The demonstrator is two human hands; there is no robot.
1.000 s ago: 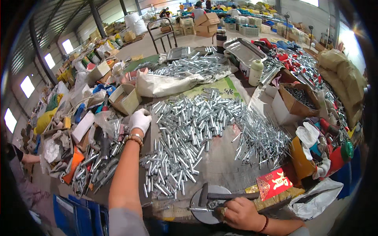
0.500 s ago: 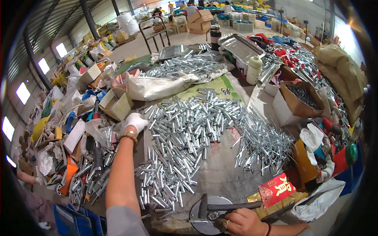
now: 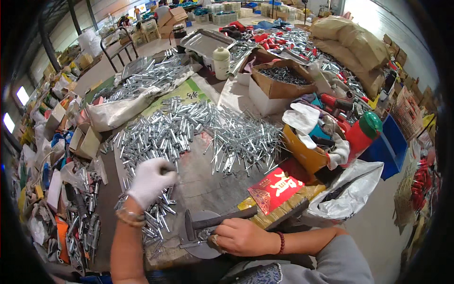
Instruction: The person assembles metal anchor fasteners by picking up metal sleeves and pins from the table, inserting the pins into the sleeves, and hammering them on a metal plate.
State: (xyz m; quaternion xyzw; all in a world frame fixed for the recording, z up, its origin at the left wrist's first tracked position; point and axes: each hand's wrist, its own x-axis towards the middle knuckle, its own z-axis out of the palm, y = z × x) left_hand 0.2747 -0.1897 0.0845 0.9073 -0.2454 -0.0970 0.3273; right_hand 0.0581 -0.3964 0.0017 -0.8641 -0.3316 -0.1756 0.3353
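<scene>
My left hand (image 3: 153,182), in a white glove, is held over the near left part of a pile of shiny metal tubes (image 3: 163,137). Its fingers are curled together; what they hold, if anything, is hidden. Bare, with a beaded bracelet at the wrist, my right hand (image 3: 243,236) rests closed at the right edge of a round grey metal plate (image 3: 203,252). I cannot make out what sits in its fingers. Across the plate lies a hammer (image 3: 222,220), its handle just beyond my right hand. A short metal rod (image 3: 191,244) lies on the plate by the fingertips.
Thin metal rods (image 3: 246,142) are heaped right of the tubes. A red printed packet (image 3: 276,189) lies on a taped block (image 3: 295,201). Boxes, a cream bottle (image 3: 221,64) and a white sack (image 3: 123,111) of metal parts stand farther back. Tools and scraps crowd the left.
My left hand has come from the pile's far left edge, near the open carton, toward the plate, its fingers curled. The view has swung right. My right hand stays by the plate.
</scene>
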